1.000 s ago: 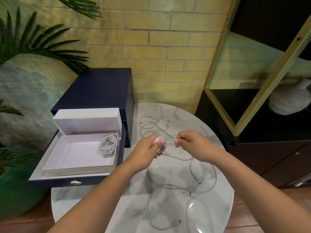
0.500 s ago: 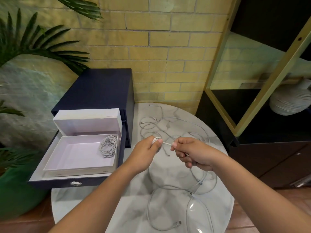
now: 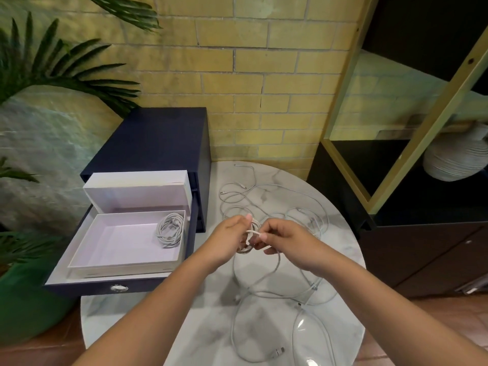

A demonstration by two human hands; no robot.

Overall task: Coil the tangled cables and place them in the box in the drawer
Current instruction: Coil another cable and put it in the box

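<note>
Partly wound cable (image 3: 250, 231), centre of view above the marble table (image 3: 184, 307). The left hand (image 3: 229, 240) curls round the small coil and the right hand (image 3: 287, 241) pinches the free strand. Coiling is in progress. The next wraps will probably need slack drawn from the tangled cables (image 3: 264, 196) lying from 12 to 5 o'clock. At 9 o'clock, the box (image 3: 124, 241) in the open drawer (image 3: 87, 286) holds one coiled cable (image 3: 170, 229). Brick wall (image 3: 264, 75) at 12.
</note>
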